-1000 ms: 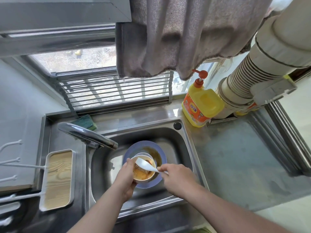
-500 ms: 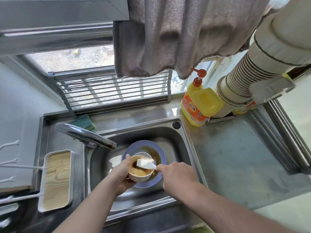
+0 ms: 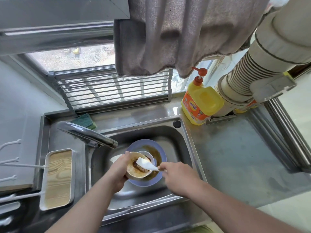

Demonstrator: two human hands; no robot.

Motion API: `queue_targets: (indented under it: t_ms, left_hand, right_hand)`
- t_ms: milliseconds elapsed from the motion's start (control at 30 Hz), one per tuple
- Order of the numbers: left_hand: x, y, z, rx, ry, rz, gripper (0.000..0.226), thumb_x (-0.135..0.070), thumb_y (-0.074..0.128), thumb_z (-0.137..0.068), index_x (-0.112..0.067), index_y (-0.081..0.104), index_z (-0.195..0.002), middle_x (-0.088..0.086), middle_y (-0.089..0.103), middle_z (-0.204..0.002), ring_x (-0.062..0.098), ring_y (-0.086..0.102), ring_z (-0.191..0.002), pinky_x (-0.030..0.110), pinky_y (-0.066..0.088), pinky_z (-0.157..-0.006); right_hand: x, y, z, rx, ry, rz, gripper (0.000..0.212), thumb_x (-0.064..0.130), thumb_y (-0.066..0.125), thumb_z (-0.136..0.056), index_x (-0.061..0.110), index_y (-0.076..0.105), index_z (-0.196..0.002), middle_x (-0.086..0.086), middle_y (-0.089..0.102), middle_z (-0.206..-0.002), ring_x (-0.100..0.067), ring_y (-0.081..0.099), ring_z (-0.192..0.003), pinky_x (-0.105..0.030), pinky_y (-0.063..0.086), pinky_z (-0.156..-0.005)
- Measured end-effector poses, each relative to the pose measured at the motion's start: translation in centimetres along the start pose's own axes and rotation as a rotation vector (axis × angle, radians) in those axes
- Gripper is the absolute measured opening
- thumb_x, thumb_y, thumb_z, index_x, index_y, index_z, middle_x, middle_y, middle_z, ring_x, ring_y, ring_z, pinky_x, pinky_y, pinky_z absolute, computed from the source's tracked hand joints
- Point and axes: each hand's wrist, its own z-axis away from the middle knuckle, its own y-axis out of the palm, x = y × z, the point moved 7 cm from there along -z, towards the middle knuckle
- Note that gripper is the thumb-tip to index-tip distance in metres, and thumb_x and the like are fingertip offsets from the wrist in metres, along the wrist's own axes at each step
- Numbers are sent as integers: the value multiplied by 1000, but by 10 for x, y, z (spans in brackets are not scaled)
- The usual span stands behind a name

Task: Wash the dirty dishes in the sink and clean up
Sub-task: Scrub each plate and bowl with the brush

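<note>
My left hand (image 3: 118,170) grips a cream bowl (image 3: 134,172) smeared with brown sauce, tilted toward me over the steel sink (image 3: 183,137). My right hand (image 3: 178,177) holds a white dish brush (image 3: 146,164) by its handle, with the bristles pressed inside the bowl. Under the bowl lies a blue plate (image 3: 158,147) streaked with brown sauce. A small white dish (image 3: 149,155) sits on the plate, mostly hidden behind the bowl.
The faucet (image 3: 87,133) reaches over the sink's left side. A green sponge (image 3: 85,121) lies behind it. A yellow dish soap bottle (image 3: 201,103) stands at the back right. A wood-lined tray (image 3: 58,179) sits left, a steel counter (image 3: 235,157) right, a grey towel (image 3: 176,34) overhead.
The bowl has tipped toward me and its brown liquid has drained, leaving smears. The brush has shifted deeper into the bowl. Both hands stayed over the plate.
</note>
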Motion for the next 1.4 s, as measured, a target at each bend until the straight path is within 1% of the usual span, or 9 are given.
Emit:
queue_targets:
  t_ms: [133, 200, 300, 467, 633, 833, 1067, 1233, 1400]
  left_hand:
    - [15, 2, 2, -89, 4, 163, 46, -55, 39, -109, -20, 58, -131, 13, 74, -113, 30, 71, -100, 45, 57, -92]
    - [29, 11, 7, -61, -101, 332, 62, -68, 36, -104, -16, 63, -125, 18, 76, -112, 36, 71, -106, 51, 56, -98]
    - [32, 22, 16, -23, -134, 449, 60, -68, 34, -104, -19, 62, -124, 19, 75, -114, 38, 71, -102, 48, 61, -72]
    - [20, 20, 15, -71, 34, 416, 25, -50, 43, -110, -39, 60, -124, 7, 70, -128, 34, 69, -112, 59, 61, -79]
    - [24, 37, 32, -74, 52, 491, 33, -46, 29, -113, -39, 58, -126, 11, 70, -123, 39, 71, -106, 55, 62, -75]
    - [5, 15, 25, -146, 166, 293, 34, -51, 30, -112, -42, 58, -129, 2, 67, -124, 29, 66, -110, 47, 61, -76]
    - [18, 30, 34, -129, 119, 296, 37, -50, 27, -113, -39, 51, -139, 7, 66, -126, 30, 69, -105, 42, 62, -67]
    - [5, 19, 24, -129, 200, 211, 31, -50, 36, -112, -40, 58, -131, -1, 67, -126, 26, 66, -110, 42, 61, -67]
    - [4, 33, 26, -65, 237, 208, 30, -42, 32, -114, -40, 61, -123, 0, 71, -118, 30, 66, -113, 47, 60, -76]
  right_hand:
    - [8, 19, 5, 136, 19, -438, 28, 36, 52, -103, 39, 64, -127, 15, 62, -97, -5, 52, -75, -23, 41, -65]
    - [16, 18, 3, 106, 5, -445, 27, 37, 51, -103, 41, 63, -127, 14, 65, -105, -9, 59, -86, -27, 45, -73]
    - [11, 12, -3, -26, 45, -310, 27, 42, 45, -103, 48, 58, -126, 9, 69, -120, -21, 63, -102, -34, 50, -82]
    - [-2, 23, 4, 28, 71, -201, 29, 41, 42, -102, 49, 54, -127, 7, 69, -117, -24, 64, -96, -35, 51, -80]
    - [17, 20, -4, 43, 60, -456, 27, 38, 48, -102, 44, 61, -126, 8, 67, -119, -15, 63, -99, -33, 51, -84]
    - [2, 15, 3, -70, 34, -202, 29, 45, 39, -104, 48, 52, -129, 5, 71, -118, -28, 65, -103, -42, 56, -86]
    - [16, 27, -6, 31, 72, -589, 28, 34, 50, -101, 43, 63, -125, 9, 68, -125, -14, 63, -102, -32, 52, -90]
    - [-14, 20, 4, -78, 63, -287, 32, 42, 45, -103, 48, 58, -131, 9, 70, -124, -21, 64, -107, -35, 52, -88]
    - [1, 47, 5, 137, 162, -902, 23, 24, 44, -104, 30, 61, -120, 4, 52, -66, -12, 40, -46, -24, 33, -45]
